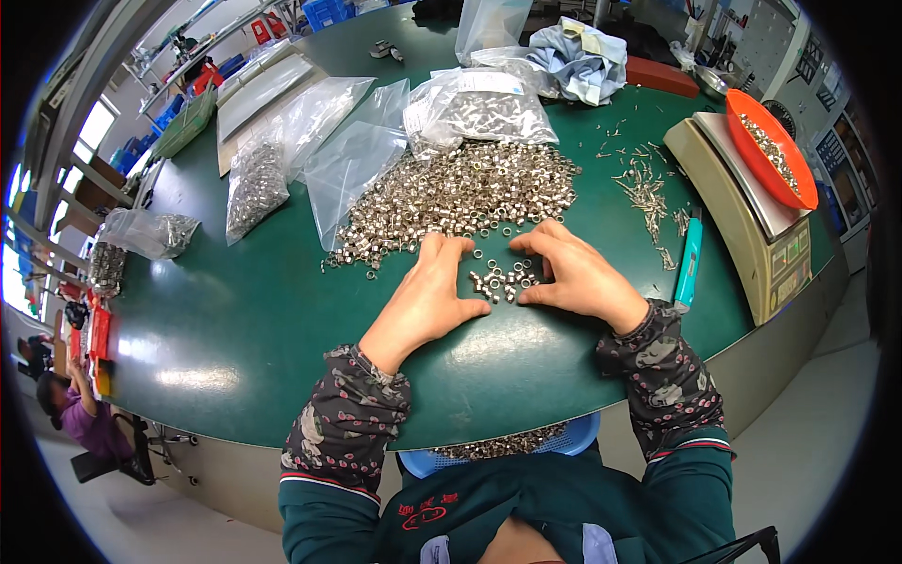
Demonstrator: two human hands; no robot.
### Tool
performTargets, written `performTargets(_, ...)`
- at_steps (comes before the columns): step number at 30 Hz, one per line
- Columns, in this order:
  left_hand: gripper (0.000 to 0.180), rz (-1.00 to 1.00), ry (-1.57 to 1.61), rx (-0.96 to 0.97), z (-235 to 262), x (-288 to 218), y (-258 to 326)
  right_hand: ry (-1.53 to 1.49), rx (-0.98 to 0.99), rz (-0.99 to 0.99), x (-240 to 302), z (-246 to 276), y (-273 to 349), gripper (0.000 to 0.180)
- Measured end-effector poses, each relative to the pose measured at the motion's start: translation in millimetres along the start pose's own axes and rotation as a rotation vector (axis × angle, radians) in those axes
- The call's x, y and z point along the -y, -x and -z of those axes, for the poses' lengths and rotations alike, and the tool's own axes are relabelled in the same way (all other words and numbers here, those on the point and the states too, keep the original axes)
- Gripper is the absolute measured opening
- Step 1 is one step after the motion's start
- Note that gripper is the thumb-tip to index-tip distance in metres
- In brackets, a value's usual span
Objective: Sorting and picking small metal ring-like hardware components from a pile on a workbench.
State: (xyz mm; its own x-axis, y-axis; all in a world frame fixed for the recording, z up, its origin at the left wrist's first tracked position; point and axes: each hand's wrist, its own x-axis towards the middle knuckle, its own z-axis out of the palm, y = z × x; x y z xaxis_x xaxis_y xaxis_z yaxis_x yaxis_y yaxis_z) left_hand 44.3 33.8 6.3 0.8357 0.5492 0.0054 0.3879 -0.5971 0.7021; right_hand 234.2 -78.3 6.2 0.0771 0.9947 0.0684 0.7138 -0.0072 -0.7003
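Observation:
My left hand [425, 296] and my right hand [584, 280] rest on the green table, fingers curved and apart. Between them lies a small cluster of short silvery metal rings [507, 281], some near or touching my thumbs and fingertips. Neither hand grips anything that I can see. Just beyond my fingers spreads a large heap of the same kind of rings [460, 193], with a few loose ones at its near edge. In front of my lap, partly under the table edge, a blue plastic basket [584, 434] holds many small metal pieces.
Clear plastic bags of metal parts [496, 115] lie behind the heap, others [258, 183] farther left. To the right are scattered thin metal pins [646, 199], a teal utility knife [690, 258] and a scale [719, 188] bearing an orange bowl [795, 192]. Another person [92, 423] sits far left.

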Motion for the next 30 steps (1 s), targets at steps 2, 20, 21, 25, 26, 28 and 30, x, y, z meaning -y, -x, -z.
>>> performTargets(2,0.068,0.025,-0.042,0.002,-1,2,0,0.032,-0.001,-0.051,0,0,1,0.055)
performTargets(20,0.074,-0.128,-0.147,0.002,-8,3,1,0.150,-0.076,0.178,-6,-18,-3,0.067)
performTargets(21,0.072,-0.151,-0.138,0.023,-8,3,0,0.149,-0.075,0.178,-6,-18,-3,0.067)
performTargets(25,0.065,-0.074,0.036,0.240,7,-4,3,0.019,0.136,0.109,-1,-4,-2,0.068)
performTargets(26,0.064,-0.058,0.062,0.227,10,-5,6,-0.062,0.196,0.046,0,0,0,0.068)
performTargets(28,0.064,-0.038,0.024,0.183,9,-3,10,-0.028,0.143,0.040,-2,3,6,0.067)
performTargets(30,0.064,-0.039,-0.016,0.146,8,0,11,0.003,0.109,0.022,-6,4,10,0.068)
